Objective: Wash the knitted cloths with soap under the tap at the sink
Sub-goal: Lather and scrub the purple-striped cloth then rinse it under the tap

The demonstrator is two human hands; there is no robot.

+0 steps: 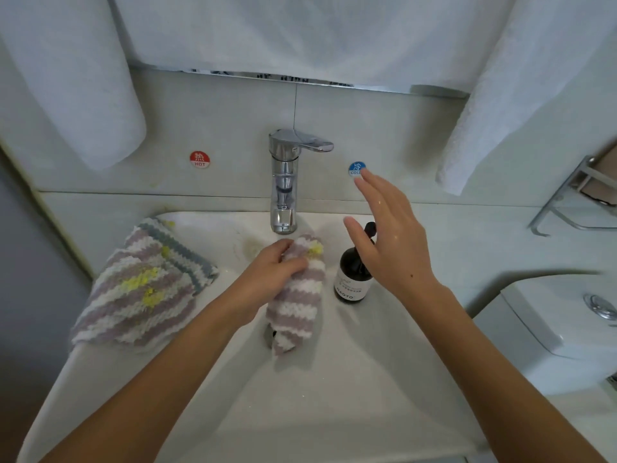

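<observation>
My left hand (267, 272) grips a mauve-and-white striped knitted cloth (298, 295) with a yellow stain, holding it under the spout of the chrome tap (283, 182); the cloth hangs down over the drain. No water stream is visible. My right hand (390, 235) hovers with straight, spread fingers above the black pump of a dark soap bottle (352, 275), which stands on the right side of the white sink (334, 379). Two more striped knitted cloths (143, 289), stained yellow, lie stacked on the sink's left rim.
Hot (199, 159) and cold (356, 169) stickers flank the tap on the wall. White towels (73, 81) hang at upper left and upper right. A metal rack (567, 202) is mounted at the right, with a toilet cistern (551, 329) below it.
</observation>
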